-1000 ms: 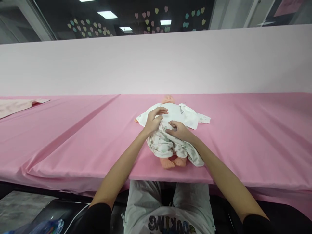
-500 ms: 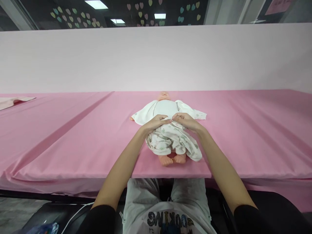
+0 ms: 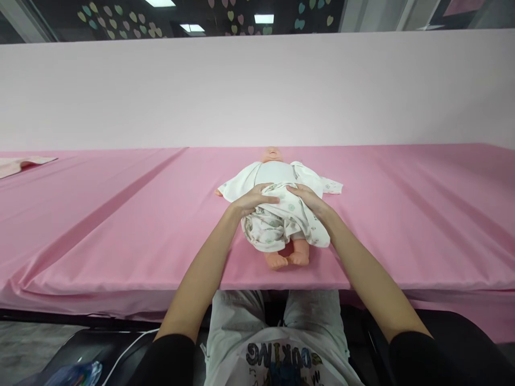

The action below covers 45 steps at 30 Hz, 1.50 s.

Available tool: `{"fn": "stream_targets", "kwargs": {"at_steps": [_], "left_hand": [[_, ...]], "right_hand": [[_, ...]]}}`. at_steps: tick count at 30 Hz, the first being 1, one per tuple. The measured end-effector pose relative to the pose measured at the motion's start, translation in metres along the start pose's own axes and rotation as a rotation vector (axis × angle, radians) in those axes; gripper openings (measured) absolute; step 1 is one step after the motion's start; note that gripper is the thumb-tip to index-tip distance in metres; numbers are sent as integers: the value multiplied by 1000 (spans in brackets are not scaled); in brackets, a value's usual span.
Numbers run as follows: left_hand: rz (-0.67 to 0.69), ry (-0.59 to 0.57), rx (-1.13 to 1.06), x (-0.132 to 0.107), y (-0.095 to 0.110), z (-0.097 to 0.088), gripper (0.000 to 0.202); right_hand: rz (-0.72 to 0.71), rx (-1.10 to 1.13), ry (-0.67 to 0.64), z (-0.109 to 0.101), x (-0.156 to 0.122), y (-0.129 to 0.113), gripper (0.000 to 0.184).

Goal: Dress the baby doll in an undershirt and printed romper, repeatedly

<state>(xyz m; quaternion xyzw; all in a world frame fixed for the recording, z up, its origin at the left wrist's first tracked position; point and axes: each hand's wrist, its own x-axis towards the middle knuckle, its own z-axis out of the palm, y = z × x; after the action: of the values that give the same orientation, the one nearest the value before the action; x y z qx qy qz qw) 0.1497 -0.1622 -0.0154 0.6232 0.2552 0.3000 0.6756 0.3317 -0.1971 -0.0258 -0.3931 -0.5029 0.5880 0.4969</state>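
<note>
Printed trousers (image 3: 277, 231) cover the legs of a baby doll (image 3: 274, 172) that lies face up at the near edge of the pink table (image 3: 120, 214), mid-scene. A folded cloth (image 3: 20, 163) lies far left. The left hand (image 3: 251, 199) clasps the waistband's left side, and the right hand (image 3: 308, 197) clasps its right.

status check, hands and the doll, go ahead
Left hand and right hand both gripping printed trousers at the waist. Doll on its back, feet bare. Pale cloth far left, well clear.

Cloth (image 3: 20, 163) far L — heart decals (image 3: 116, 21)
</note>
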Motion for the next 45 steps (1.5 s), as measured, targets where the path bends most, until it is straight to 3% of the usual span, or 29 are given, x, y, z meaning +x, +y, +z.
{"fn": "stream_targets", "kwargs": {"at_steps": [10, 14, 17, 20, 23, 30, 33, 36, 38, 41, 45], "left_hand": [[19, 31, -162, 6, -13, -10, 43], [10, 153, -253, 10, -17, -11, 44], [9, 205, -280, 12, -16, -10, 42], [13, 148, -274, 11, -14, -10, 40], [-19, 101, -190, 8, -11, -9, 45], [-59, -19, 105, -2, 0, -5, 64], [-107, -55, 98, -1, -2, -5, 57], [-91, 40, -41, 3, -6, -5, 40], [-46, 111, -121, 6, -10, -3, 34], [-37, 202, -134, 9, -13, -1, 37], [-63, 306, -58, 10, -13, 1, 54]], "right_hand": [[9, 85, -83, -3, 0, 3, 26], [18, 185, -46, -4, 2, 6, 23], [49, 155, -112, -3, 0, 5, 24], [106, -16, -208, -3, -4, 2, 30], [149, -101, -198, -2, -6, 1, 27], [37, 134, -53, 2, 3, 7, 27], [32, 176, -13, 2, 6, 9, 24], [45, 156, -1, 2, 4, 8, 21], [66, 123, -72, 3, 0, 5, 23], [108, 33, -199, 4, -6, 1, 36], [110, 27, -127, 6, -7, 2, 32]]}}
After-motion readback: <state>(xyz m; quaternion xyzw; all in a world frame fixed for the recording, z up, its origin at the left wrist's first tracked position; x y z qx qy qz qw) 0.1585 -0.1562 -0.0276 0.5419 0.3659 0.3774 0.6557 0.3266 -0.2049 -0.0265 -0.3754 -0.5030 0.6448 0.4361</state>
